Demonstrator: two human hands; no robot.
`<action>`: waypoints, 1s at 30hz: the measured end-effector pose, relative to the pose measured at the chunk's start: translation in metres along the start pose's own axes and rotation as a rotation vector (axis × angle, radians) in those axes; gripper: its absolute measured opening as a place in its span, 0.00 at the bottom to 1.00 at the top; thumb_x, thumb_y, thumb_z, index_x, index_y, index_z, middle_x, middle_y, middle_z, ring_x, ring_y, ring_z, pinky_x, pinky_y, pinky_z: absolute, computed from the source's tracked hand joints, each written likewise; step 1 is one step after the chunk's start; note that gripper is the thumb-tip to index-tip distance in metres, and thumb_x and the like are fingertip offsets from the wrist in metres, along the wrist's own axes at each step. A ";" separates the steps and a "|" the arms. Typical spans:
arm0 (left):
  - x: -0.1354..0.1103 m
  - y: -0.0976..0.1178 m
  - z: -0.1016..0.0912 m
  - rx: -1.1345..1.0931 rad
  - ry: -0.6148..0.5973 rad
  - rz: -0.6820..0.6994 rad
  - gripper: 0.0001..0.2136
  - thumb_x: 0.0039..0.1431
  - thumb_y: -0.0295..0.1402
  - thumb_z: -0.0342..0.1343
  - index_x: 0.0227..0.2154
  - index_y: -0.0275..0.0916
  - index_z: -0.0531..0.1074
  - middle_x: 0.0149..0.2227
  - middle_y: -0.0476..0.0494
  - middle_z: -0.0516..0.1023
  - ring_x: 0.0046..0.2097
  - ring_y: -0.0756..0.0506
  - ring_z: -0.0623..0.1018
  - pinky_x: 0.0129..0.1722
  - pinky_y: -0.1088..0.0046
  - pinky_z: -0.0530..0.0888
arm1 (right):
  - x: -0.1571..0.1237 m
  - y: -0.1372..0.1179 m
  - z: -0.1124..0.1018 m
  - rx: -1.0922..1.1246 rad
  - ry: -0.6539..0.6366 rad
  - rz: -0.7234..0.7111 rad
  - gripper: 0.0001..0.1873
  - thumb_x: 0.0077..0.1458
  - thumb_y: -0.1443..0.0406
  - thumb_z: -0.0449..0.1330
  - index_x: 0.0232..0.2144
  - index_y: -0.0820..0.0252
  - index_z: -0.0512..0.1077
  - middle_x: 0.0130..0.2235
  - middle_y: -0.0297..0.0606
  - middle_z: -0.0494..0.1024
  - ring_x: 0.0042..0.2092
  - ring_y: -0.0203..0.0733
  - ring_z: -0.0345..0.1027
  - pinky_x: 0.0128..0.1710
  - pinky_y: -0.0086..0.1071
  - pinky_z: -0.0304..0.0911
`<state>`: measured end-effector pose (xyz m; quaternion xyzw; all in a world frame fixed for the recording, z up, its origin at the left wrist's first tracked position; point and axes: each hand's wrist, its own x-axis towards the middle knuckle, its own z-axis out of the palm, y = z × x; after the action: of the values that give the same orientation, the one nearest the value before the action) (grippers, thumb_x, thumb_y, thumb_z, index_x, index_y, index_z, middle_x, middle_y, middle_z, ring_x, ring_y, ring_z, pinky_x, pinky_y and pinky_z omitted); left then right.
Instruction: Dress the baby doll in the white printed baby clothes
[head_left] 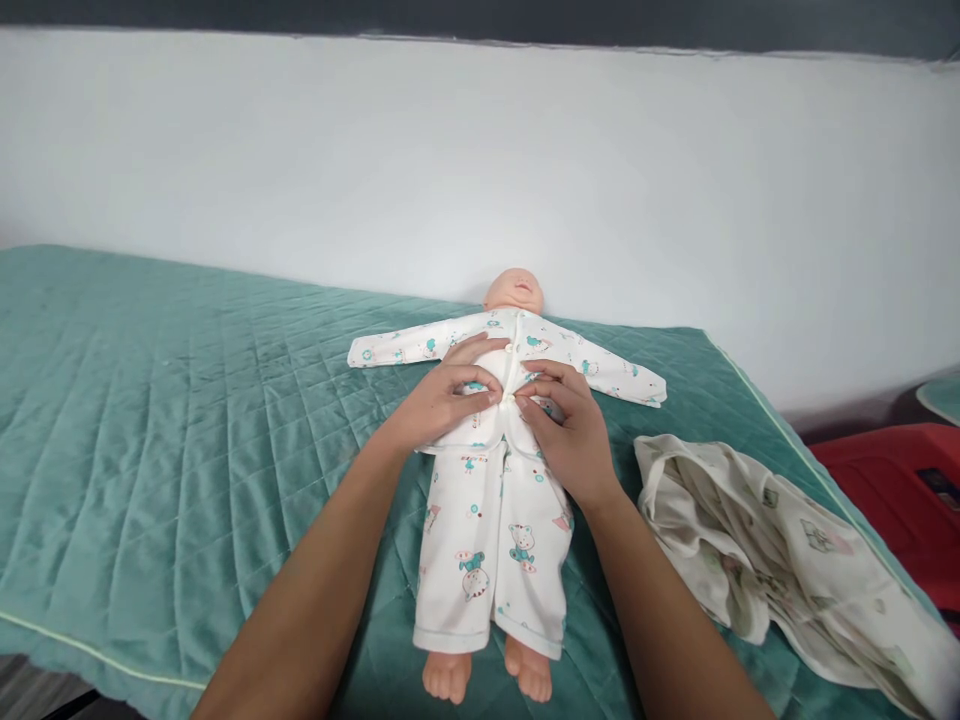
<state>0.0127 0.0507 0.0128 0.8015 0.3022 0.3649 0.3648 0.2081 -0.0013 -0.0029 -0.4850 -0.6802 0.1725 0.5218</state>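
Note:
A baby doll [517, 292] lies on its back, head toward the wall, sleeves spread out sideways and bare feet toward me. It wears a white printed button-front shirt [491, 364] and matching pants [459, 530]. Thumb and index finger of my left hand [442, 395] pinch the shirt's front edge near a lower button [508, 398], the other fingers resting on the chest. From the other side my right hand [571, 430] pinches the opposite front edge at the same button. Fingertips partly cover this button, so whether it is through its hole cannot be seen. A higher button [510, 348] shows on the chest.
The doll lies on a green quilted bed cover [187, 420]. Crumpled off-white printed cloth [720, 530] lies at the right. Beyond the bed's right edge stands a red plastic object [892, 490]. A white wall [480, 160] rises behind the bed.

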 end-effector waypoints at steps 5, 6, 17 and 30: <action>-0.001 -0.003 0.000 -0.011 -0.005 -0.001 0.06 0.61 0.38 0.60 0.34 0.44 0.80 0.68 0.50 0.62 0.72 0.41 0.51 0.71 0.52 0.49 | -0.002 0.000 0.003 -0.056 -0.019 -0.061 0.04 0.58 0.66 0.62 0.32 0.53 0.77 0.52 0.36 0.75 0.52 0.46 0.67 0.56 0.46 0.61; -0.001 -0.003 0.000 -0.006 -0.003 0.008 0.06 0.61 0.38 0.60 0.34 0.45 0.81 0.68 0.50 0.63 0.72 0.41 0.51 0.71 0.53 0.49 | -0.003 0.000 0.003 -0.077 -0.031 -0.083 0.04 0.58 0.66 0.62 0.32 0.52 0.77 0.52 0.36 0.75 0.52 0.46 0.67 0.56 0.47 0.60; 0.001 -0.001 0.009 0.074 0.082 0.040 0.08 0.59 0.35 0.60 0.42 0.44 0.76 0.66 0.45 0.65 0.70 0.41 0.57 0.69 0.55 0.55 | -0.006 -0.002 0.007 -0.051 0.069 -0.062 0.03 0.61 0.65 0.59 0.34 0.53 0.74 0.52 0.38 0.73 0.57 0.44 0.65 0.60 0.45 0.57; 0.002 0.002 0.017 0.071 0.209 -0.011 0.04 0.55 0.26 0.59 0.28 0.41 0.76 0.61 0.46 0.72 0.68 0.41 0.61 0.68 0.56 0.57 | -0.012 -0.019 0.015 -0.325 0.007 0.046 0.11 0.52 0.61 0.66 0.33 0.54 0.67 0.60 0.42 0.67 0.62 0.55 0.57 0.59 0.54 0.53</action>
<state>0.0282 0.0453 0.0068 0.7698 0.3560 0.4335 0.3045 0.1855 -0.0165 -0.0015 -0.5790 -0.6861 0.0705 0.4348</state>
